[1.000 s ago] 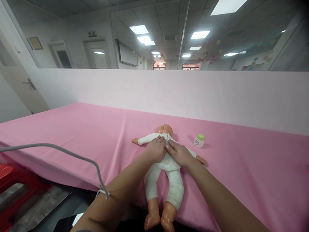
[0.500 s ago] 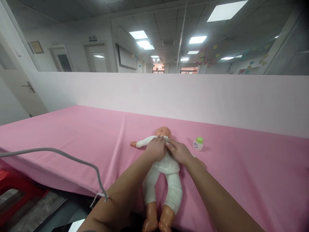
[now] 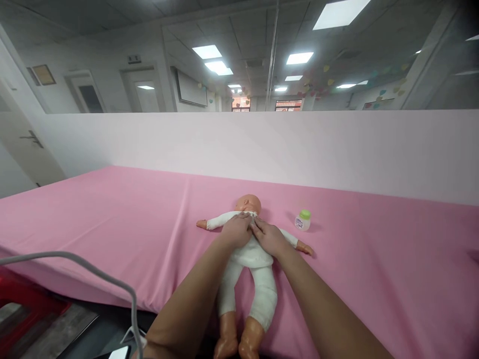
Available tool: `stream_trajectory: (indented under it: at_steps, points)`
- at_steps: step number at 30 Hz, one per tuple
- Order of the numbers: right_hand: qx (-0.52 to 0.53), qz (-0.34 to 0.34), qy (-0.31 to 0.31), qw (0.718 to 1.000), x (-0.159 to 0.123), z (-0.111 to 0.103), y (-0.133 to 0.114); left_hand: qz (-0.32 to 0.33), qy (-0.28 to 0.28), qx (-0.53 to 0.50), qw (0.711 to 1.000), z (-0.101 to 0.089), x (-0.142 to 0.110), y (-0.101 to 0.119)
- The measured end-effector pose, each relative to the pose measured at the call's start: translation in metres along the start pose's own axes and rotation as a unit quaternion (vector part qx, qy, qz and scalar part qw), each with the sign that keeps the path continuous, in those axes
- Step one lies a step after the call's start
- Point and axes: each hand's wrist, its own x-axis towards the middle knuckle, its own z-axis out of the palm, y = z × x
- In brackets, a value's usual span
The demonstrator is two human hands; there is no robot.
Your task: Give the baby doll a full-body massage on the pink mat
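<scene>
A baby doll point(image 3: 254, 254) in white clothes lies stretched out on the pink sheet point(image 3: 142, 214), its bare feet toward me and its arms spread. Its head point(image 3: 248, 203) points away from me; an ear shows, but no face. My left hand point(image 3: 238, 228) rests flat on the left side of its upper torso, fingers extended. On the right side of the torso lies my right hand point(image 3: 268, 236), also flat and open. The thumbs come close together near the doll's midline, under the neckline. Both hands cover much of the upper garment.
A small clear jar with a green lid point(image 3: 303, 220) stands right of the doll. A grey cable point(image 3: 86, 267) loops at lower left near my forearm. Beyond it is a red stool point(image 3: 26, 304). A white wall point(image 3: 262, 144) with glass above borders the far edge.
My view has shifted slightly, so the scene sits a little further left. My right hand and forearm have moved a little, showing more of the doll's right-side arm. Both hands stay on the torso.
</scene>
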Motion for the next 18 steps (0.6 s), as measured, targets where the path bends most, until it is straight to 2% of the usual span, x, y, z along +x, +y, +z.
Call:
stream_trajectory:
  at_steps: [3,6,9,11,14,16,18]
  points:
    - [-0.001,0.004,0.002,1.0,-0.003,-0.003,-0.003,-0.018,0.031,-0.05,0.998,-0.007,-0.006,0.001]
    - [-0.017,0.016,0.01,1.0,-0.008,-0.007,-0.011,-0.063,0.07,-0.124,0.988,-0.015,-0.015,-0.002]
    - [-0.055,0.035,0.029,0.997,-0.013,-0.014,-0.023,-0.154,0.118,-0.146,0.97,-0.024,-0.025,-0.012]
    - [-0.087,0.051,0.039,0.994,-0.016,-0.018,-0.03,-0.222,0.129,-0.126,0.958,-0.029,-0.031,-0.021]
    - [-0.126,0.067,0.047,0.989,-0.017,-0.021,-0.036,-0.288,0.063,-0.103,0.95,-0.033,-0.038,-0.035]
    - [-0.135,0.084,0.05,0.986,-0.017,-0.018,-0.035,-0.305,0.02,-0.114,0.945,-0.033,-0.041,-0.04]
    - [-0.132,0.108,0.044,0.984,-0.015,-0.014,-0.031,-0.307,0.012,-0.125,0.943,-0.03,-0.042,-0.041]
